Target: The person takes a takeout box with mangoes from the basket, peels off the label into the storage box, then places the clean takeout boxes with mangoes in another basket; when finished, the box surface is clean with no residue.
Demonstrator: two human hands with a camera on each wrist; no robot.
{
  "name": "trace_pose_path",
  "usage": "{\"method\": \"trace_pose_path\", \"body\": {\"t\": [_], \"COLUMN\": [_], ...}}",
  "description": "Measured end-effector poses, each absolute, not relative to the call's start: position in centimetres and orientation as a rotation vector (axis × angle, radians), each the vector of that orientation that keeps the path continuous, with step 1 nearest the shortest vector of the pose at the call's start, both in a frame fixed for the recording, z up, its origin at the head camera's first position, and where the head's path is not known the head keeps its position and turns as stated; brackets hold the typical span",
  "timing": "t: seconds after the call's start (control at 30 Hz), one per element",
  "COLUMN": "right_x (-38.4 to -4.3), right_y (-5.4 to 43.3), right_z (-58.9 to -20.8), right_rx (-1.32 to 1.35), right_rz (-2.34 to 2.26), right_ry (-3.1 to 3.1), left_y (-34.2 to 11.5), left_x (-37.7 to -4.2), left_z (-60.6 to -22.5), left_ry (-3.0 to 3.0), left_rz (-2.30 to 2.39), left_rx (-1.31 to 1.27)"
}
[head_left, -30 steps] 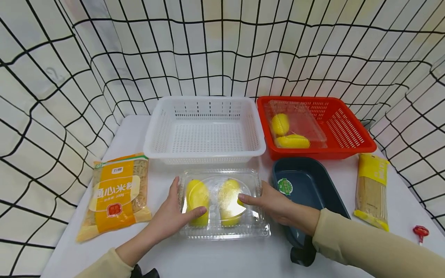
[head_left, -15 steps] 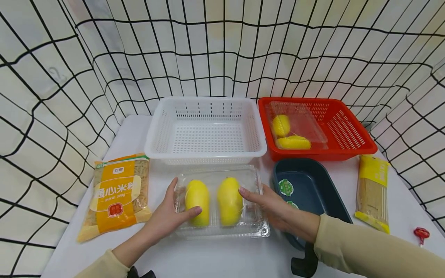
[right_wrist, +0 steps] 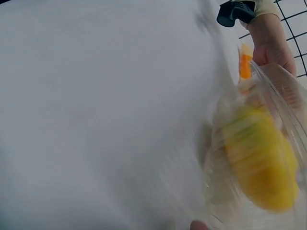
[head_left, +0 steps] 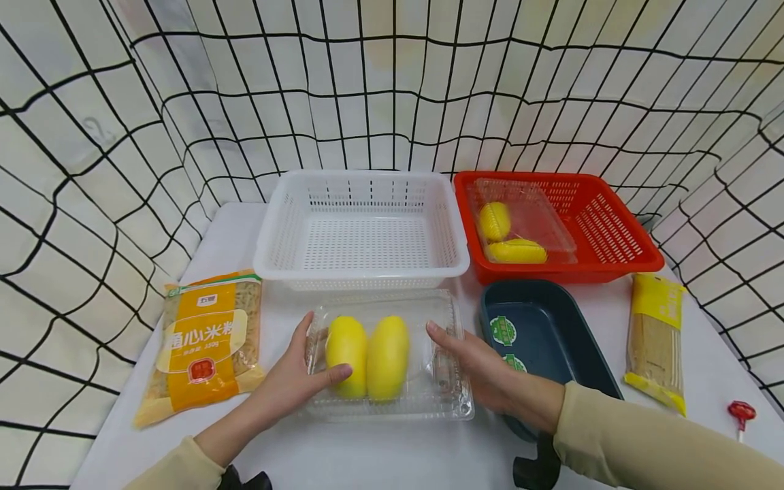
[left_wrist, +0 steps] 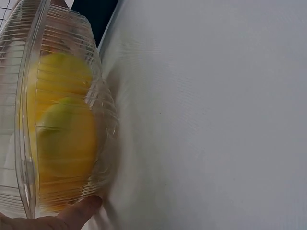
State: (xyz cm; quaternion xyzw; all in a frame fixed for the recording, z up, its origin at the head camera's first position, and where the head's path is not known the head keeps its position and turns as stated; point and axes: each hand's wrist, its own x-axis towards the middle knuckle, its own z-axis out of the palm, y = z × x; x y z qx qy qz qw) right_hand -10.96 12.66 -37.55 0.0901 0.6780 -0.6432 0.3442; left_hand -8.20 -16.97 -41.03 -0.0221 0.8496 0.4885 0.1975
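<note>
In the head view, both hands grip a clear plastic clamshell box (head_left: 392, 303) in front of the white basket. My left hand (head_left: 290, 384) holds its left side, thumb over the lid. On the right side my right hand (head_left: 493, 374) grips it, thumb at the lid's edge. Inside, a yellow mango (head_left: 347, 357) lies at the left with a second yellow mango (head_left: 388, 359) right beside it. Through the ribbed wall a mango (left_wrist: 67, 139) shows in the left wrist view, a fingertip (left_wrist: 88, 206) at the box's underside. The right wrist view has a blurred mango (right_wrist: 259, 163).
Behind stand a white basket (head_left: 361, 273) and a red basket (head_left: 612, 265) holding another clear box (head_left: 539, 204) of yellow fruit. A dark blue pan (head_left: 551, 320) sits by the right forearm. Outward lie a macaroni bag (head_left: 205, 347), a noodle pack (head_left: 655, 340) and a red lollipop (head_left: 742, 410).
The right-hand mango has slid left inside the box, closing the gap to the other mango. The box has tilted slightly and glare on its lid has gone. Both hands keep their grip.
</note>
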Motion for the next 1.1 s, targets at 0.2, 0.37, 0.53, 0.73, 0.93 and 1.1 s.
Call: {"method": "trace_pose_path", "body": {"t": [0.2, 0.37, 0.53, 0.73, 0.93, 1.1], "right_x": [-12.8, -14.3, -15.3, -14.8, -13.6, -12.9], "right_y": [13.6, 13.8, 13.3, 12.7, 12.6, 12.1], "right_z": [-37.0, -36.9, -37.3, -37.7, -37.2, -37.1], "right_rx": [0.117, 0.021, -0.197, -0.26, -0.183, -0.132], "right_rz": [-1.63, -1.338, -1.023, -0.873, -0.89, -0.927], "right_ry": [1.863, 2.133, 2.224, 2.284, 2.325, 2.334], "left_y": [-17.4, -18.0, -18.5, -18.4, -15.4, -13.4], "left_x": [-9.2, -10.7, -12.4, -12.6, -8.3, -4.7], "left_z": [-40.8, -40.4, -40.1, -38.9, -38.0, -38.8], "left_ry": [2.396, 2.378, 2.326, 2.453, 2.929, 3.06], "left_rz": [1.356, 1.307, 1.236, 1.127, 1.006, 0.939], "left_rx": [0.084, 0.221, 0.313, 0.258, 0.14, 0.093]}}
